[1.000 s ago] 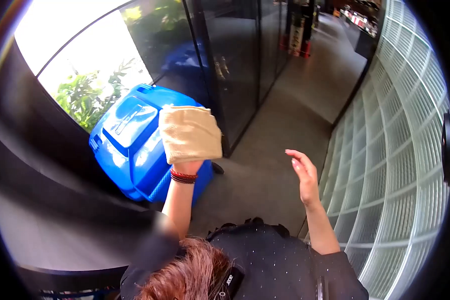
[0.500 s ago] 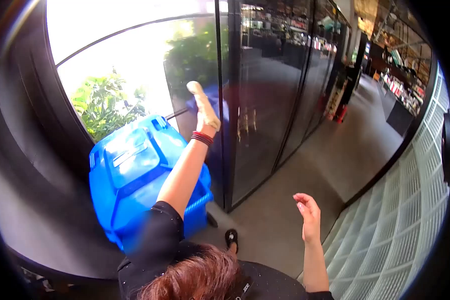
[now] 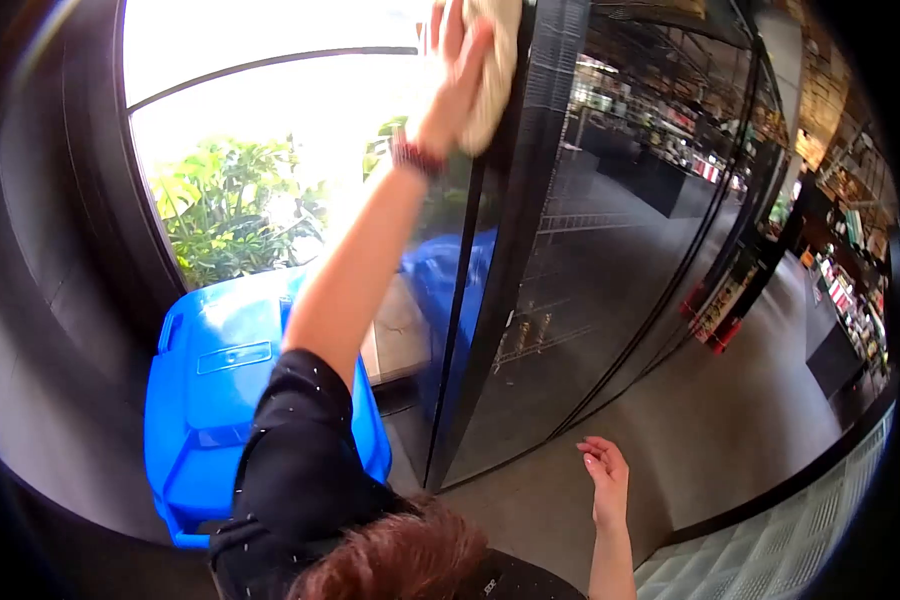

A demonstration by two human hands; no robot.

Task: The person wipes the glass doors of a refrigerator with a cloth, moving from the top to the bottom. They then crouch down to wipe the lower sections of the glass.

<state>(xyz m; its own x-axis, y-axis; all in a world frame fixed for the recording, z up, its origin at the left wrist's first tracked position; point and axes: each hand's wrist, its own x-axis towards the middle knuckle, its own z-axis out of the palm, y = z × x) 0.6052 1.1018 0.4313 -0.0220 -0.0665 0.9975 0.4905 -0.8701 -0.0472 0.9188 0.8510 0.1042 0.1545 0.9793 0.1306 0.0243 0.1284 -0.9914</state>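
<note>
— Where's the beige cloth (image 3: 496, 70)?
— Top centre of the frame, in the left hand (image 3: 457, 85), at the dark upright (image 3: 520, 200) of the glass partition (image 3: 610, 270). I can't tell whether it actually touches the upright.
— How is that grip?
— Holding the cloth, palm flat along it, fingers stretched upward. A dark red bracelet (image 3: 416, 155) circles the wrist, a little blurred.
— And the right hand (image 3: 606, 480)?
— Low, right of centre, its grip fairly narrow: fingers loosely bent, hanging in front of the grey floor (image 3: 560, 515).
— What's around the left arm?
— A blue bin (image 3: 215, 405) at lower left, partly behind the black sleeve (image 3: 295, 445). Leafy plants (image 3: 235, 215) show through the window above it.
</note>
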